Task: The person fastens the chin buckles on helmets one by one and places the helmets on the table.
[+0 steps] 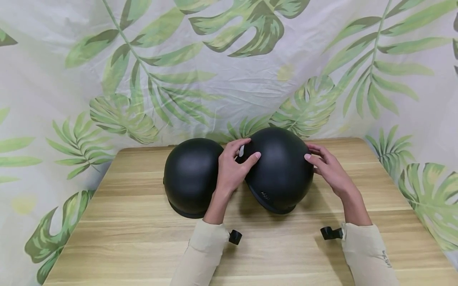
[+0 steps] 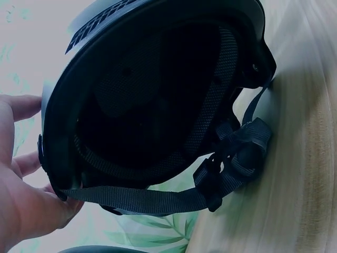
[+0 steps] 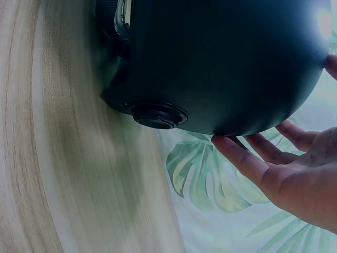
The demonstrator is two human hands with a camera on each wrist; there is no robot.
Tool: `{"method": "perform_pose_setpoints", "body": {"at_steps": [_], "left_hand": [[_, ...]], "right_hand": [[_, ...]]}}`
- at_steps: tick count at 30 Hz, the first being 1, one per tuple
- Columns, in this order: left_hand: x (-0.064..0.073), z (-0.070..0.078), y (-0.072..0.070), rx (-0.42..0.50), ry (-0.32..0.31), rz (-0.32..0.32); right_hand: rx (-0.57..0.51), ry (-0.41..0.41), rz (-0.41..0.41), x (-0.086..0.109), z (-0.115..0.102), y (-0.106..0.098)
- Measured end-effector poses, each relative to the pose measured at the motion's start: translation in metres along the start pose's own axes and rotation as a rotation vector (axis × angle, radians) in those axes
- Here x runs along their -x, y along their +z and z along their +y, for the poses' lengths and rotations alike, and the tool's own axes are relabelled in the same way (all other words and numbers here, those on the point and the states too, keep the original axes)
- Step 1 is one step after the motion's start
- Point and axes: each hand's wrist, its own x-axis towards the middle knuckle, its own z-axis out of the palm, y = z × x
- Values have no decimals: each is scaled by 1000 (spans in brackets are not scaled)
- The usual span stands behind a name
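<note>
Two black helmets are in the head view. One helmet [image 1: 280,171] is tilted, its left rim raised, between my two hands. My left hand [image 1: 232,161] holds its left side, thumb on the shell and fingers around the upper edge. In the left wrist view the padded inside and a dark chin strap [image 2: 142,200] with a buckle show, the strap running down beside the wood. My right hand [image 1: 330,169] rests its fairly straight thumb and fingertips on the right side of the shell. A round knob [image 3: 158,116] sits near the rim there.
The second helmet [image 1: 191,178] stands dome up on the wooden table [image 1: 143,238], just left of my left hand and partly behind it. A leaf-print cloth [image 1: 229,79] hangs along the table's back edge. Black mounts [image 1: 330,233] stick out from my sleeves.
</note>
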Motion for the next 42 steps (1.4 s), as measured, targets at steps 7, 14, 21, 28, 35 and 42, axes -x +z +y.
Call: {"method": "perform_pose_setpoints", "body": {"at_steps": [7, 14, 21, 28, 35, 42], "left_hand": [[-1, 1, -4, -20, -53, -47], [-1, 3, -6, -59, -89, -109], [1, 2, -5, -38, -31, -88], [0, 4, -6, 46, 34, -19], [0, 7, -2, 102, 93, 31], [0, 8, -2, 93, 23, 4]], "right_hand": [[-2, -1, 3, 0, -2, 1], [18, -6, 3, 2, -1, 2], [6, -13, 3, 4, 0, 3], [18, -51, 33, 5, -6, 4], [22, -38, 62, 5, -6, 4], [33, -59, 112, 5, -8, 7]]}}
